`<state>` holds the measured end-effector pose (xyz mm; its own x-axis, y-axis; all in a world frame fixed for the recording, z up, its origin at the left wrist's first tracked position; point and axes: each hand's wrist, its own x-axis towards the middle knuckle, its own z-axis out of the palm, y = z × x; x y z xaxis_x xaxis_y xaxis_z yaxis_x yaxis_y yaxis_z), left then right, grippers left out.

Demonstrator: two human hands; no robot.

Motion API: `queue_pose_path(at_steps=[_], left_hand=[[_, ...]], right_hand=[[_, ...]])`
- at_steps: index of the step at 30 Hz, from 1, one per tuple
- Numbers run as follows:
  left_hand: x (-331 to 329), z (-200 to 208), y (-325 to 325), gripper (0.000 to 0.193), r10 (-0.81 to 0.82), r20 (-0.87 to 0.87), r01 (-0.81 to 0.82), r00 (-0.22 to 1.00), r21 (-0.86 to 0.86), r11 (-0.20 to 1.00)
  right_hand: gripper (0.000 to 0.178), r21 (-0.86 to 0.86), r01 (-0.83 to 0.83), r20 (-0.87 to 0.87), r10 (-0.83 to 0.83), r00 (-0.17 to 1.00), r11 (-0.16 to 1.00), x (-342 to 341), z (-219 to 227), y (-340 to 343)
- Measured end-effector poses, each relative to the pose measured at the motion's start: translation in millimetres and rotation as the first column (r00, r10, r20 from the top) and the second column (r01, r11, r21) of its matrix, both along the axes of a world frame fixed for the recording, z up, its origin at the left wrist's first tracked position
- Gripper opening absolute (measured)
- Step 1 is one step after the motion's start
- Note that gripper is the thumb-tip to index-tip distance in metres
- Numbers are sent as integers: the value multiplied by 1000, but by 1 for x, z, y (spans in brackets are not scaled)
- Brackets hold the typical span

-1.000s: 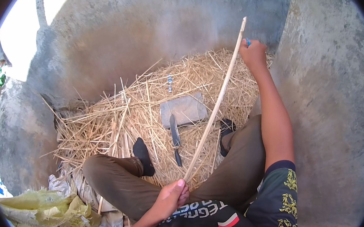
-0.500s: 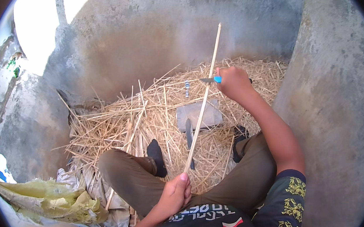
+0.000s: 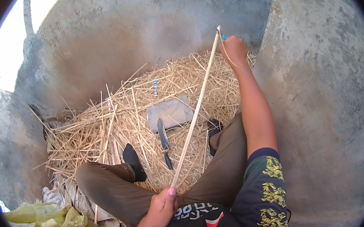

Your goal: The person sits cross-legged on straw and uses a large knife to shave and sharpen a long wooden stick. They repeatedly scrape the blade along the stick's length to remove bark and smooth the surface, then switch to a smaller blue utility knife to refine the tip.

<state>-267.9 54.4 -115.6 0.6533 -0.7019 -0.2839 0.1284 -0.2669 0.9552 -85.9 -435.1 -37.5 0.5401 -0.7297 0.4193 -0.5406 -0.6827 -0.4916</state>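
Observation:
My left hand (image 3: 162, 208) is closed round the near end of a long pale strip of bamboo or wood (image 3: 197, 106), close to my lap. The strip slants up and away from me. At its far end my right hand (image 3: 235, 51) is closed on a small knife (image 3: 224, 37), of which only a blue part shows clearly; its blade is mostly hidden. A thin curled shaving (image 3: 227, 53) hangs from the strip's tip across my right wrist.
Loose pale shavings (image 3: 181, 72) cover the floor between my legs. On them lie a grey block (image 3: 157, 115), a larger dark-handled knife (image 3: 162, 135) and a small silvery item (image 3: 155, 87). Concrete walls (image 3: 323, 105) rise behind and at right. Yellowish sacking (image 3: 45, 217) lies at lower left.
My right hand has moved away from me with the small knife, from partway up the strip to its far tip. A thin shaving now curls there. The whole view has shifted.

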Motion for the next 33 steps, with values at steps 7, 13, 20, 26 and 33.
queue_pose_path(at_steps=[7, 13, 20, 26, 33], left_hand=[[6, -9, 7, 41, 19, -262, -58, 965, -142, 988], [25, -7, 1, 36, 137, 63, -135, 989, -34, 990], [27, 5, -1, 33, 124, 397, -195, 909, 142, 970], [15, 2, 9, 35, 42, 471, -151, 881, 196, 969], [-3, -1, 25, 37, -34, 441, -61, 897, 199, 978]], right_hand=[[31, 253, -354, -102, 388, 916, 901, -6, -1, 19], [32, -276, -469, -233, 414, 880, 839, -14, -1, 110], [16, -210, -501, -220, 458, 861, 840, 3, -11, 134], [18, -257, -345, -149, 316, 937, 903, 26, -26, 85], [24, -52, -61, -78, 57, 995, 997, 19, -4, 40]])
